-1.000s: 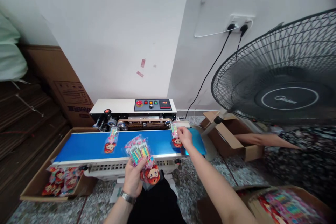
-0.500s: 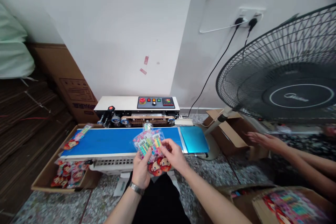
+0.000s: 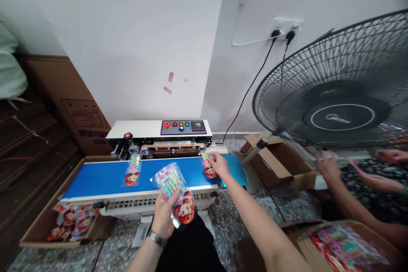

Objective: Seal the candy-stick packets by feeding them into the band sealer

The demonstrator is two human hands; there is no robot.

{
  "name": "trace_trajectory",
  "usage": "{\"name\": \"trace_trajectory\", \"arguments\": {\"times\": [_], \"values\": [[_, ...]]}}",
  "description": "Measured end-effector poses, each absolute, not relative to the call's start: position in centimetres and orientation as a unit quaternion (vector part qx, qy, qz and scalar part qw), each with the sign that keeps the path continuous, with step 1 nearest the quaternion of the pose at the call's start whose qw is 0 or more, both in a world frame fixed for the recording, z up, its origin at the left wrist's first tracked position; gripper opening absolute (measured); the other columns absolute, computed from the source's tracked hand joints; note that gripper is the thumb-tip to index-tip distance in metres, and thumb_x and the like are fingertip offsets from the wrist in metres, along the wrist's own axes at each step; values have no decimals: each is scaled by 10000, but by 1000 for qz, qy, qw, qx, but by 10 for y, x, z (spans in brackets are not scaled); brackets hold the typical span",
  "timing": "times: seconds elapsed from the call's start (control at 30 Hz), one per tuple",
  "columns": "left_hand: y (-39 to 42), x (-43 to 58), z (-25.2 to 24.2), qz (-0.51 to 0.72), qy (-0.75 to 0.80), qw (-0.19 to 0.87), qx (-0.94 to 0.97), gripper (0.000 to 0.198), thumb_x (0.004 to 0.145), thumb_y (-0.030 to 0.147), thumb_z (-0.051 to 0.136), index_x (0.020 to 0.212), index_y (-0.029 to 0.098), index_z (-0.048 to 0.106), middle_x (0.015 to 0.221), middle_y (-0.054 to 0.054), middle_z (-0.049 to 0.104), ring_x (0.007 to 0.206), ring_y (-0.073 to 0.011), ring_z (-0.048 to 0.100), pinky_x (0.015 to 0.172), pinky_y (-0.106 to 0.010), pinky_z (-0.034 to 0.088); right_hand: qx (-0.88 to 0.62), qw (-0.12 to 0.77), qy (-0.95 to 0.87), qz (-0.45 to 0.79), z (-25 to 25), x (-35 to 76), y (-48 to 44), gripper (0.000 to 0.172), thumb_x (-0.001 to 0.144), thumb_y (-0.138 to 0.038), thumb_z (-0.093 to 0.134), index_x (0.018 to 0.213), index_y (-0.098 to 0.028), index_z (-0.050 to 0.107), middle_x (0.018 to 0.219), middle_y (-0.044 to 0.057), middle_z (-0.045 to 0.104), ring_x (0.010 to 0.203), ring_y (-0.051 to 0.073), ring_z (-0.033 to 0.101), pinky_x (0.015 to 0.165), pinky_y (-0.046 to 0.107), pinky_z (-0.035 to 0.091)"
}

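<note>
My left hand (image 3: 163, 216) grips a fanned stack of clear plastic packets (image 3: 170, 178) with coloured sticks and red-haired cartoon figures, in front of the blue conveyor belt (image 3: 102, 175). Out to the right, my right hand (image 3: 219, 165) pinches a single packet (image 3: 209, 171) by its side, over the belt's right part. That packet's upper end is near the entry of the white band sealing machine (image 3: 137, 128). Another packet (image 3: 132, 174) lies on the belt farther left, past the sealing rollers.
An open carton (image 3: 35, 231) holding packets sits under the belt's left end. At right stand a large fan (image 3: 342, 117) and an open cardboard box (image 3: 270, 163). Packets fill another carton (image 3: 306, 242) at lower right. Other people's hands (image 3: 376, 178) are at the right edge.
My right hand has drawn one packet off the stack and carried it right to the belt. The packet behind the stack has travelled left; the one at the belt's left end is gone from it.
</note>
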State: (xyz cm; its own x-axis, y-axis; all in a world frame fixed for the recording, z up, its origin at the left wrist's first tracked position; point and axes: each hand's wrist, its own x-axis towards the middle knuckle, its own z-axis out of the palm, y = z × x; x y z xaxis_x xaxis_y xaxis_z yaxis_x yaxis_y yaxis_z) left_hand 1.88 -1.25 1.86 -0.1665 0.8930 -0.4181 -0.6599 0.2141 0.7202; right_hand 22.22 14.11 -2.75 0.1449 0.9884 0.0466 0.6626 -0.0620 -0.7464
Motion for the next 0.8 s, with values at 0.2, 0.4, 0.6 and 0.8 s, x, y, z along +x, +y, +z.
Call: {"name": "trace_trajectory", "arguments": {"times": [0.2, 0.4, 0.6, 0.8], "values": [[-11, 20, 21, 617, 427, 646, 140, 331, 647, 224, 695, 955, 153, 600, 887, -69, 693, 778, -181, 643, 780, -319, 478, -496, 381, -657, 420, 4, 179, 89, 331, 768, -386, 523, 1039, -204, 578, 963, 45, 634, 797, 158, 593, 695, 276, 466], [-10, 28, 20, 622, 420, 645, 142, 339, 631, 216, 706, 947, 156, 600, 863, -68, 700, 743, -183, 647, 760, -326, 485, -470, 387, -659, 441, 18, 161, 45, 278, 820, -395, 462, 869, -178, 628, 802, 25, 644, 714, 146, 574, 651, 250, 452], [-8, 35, 22, 633, 433, 623, 153, 395, 619, 233, 715, 982, 151, 586, 919, -81, 692, 819, -208, 642, 802, -358, 475, -489, 418, -628, 438, 15, 163, 48, 270, 791, -412, 497, 853, -175, 611, 788, 31, 627, 706, 150, 558, 636, 251, 450], [-6, 35, 16, 641, 451, 603, 145, 428, 601, 235, 729, 995, 143, 590, 931, -92, 688, 842, -219, 639, 837, -386, 462, -458, 454, -561, 519, 16, 152, 43, 238, 743, -415, 569, 744, -178, 549, 678, -15, 550, 616, 112, 498, 584, 220, 413]]}}
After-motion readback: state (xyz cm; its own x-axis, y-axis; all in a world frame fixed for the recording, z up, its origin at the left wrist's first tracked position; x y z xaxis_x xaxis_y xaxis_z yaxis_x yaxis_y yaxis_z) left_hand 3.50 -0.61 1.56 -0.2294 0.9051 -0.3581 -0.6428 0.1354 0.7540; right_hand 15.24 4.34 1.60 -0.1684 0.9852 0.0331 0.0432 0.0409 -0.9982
